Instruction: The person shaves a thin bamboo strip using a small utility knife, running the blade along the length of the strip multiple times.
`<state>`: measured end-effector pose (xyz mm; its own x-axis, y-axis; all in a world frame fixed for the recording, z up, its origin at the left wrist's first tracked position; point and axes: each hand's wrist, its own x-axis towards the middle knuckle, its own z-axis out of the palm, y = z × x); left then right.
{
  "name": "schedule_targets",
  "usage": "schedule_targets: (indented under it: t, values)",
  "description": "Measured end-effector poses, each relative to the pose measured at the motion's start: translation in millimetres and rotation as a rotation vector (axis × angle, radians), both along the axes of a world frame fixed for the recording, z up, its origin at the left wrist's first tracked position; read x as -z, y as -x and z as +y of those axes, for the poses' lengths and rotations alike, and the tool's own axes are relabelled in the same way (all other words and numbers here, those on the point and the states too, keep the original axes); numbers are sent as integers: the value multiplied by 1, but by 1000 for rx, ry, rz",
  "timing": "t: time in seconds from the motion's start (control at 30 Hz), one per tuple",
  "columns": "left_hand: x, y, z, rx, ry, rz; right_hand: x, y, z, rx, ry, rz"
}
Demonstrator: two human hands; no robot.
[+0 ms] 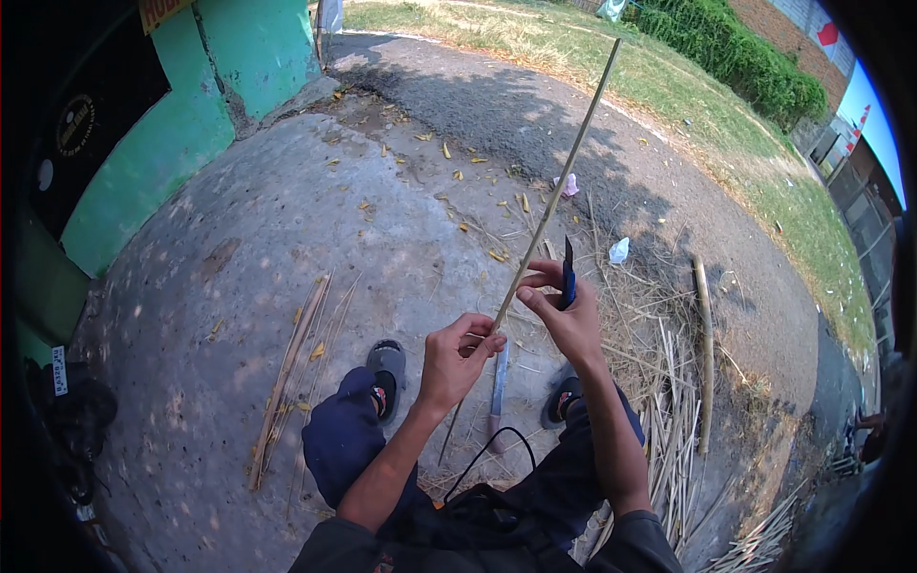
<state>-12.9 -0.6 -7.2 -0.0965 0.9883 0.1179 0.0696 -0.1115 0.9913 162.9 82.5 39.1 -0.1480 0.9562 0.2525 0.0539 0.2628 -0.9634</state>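
A long thin bamboo strip point(565, 172) slants up and away from me, its lower end dropping between my knees. My left hand point(454, 358) is closed around its lower part, thumb and fingers pinching it. Just above, my right hand point(571, 320) holds a blue utility knife point(569, 282) with its dark blade pointing up. The thumb and fingertips of that hand also touch the strip. The blade stands apart from the strip, to its right. A large knife point(500, 382) lies on the ground between my feet, its handle toward me.
Split bamboo pieces point(289, 387) lie left of my feet. Many thin strips point(673, 430) are heaped on the right, beside a thick bamboo pole point(705, 353). White crumpled litter point(619, 250) and yellow leaves dot the ground. A green wall point(143, 172) rises at the left.
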Motion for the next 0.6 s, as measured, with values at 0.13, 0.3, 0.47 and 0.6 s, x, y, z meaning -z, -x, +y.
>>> schedule_targets:
  t: [0.13, 0.3, 0.47, 0.6]
  values:
    - [2, -2, 1, 13, 1, 2, 8, -4, 2, -106, -6, -22]
    - [-6, -2, 0, 11, -3, 67, 5, -3, 1, -87, 66, -29]
    - [-1, 4, 3, 34, -66, 92, -5, -10, 1, 51, 15, 146]
    - [8, 7, 3, 125, -88, 263, -7, -34, 16, 178, 69, 319]
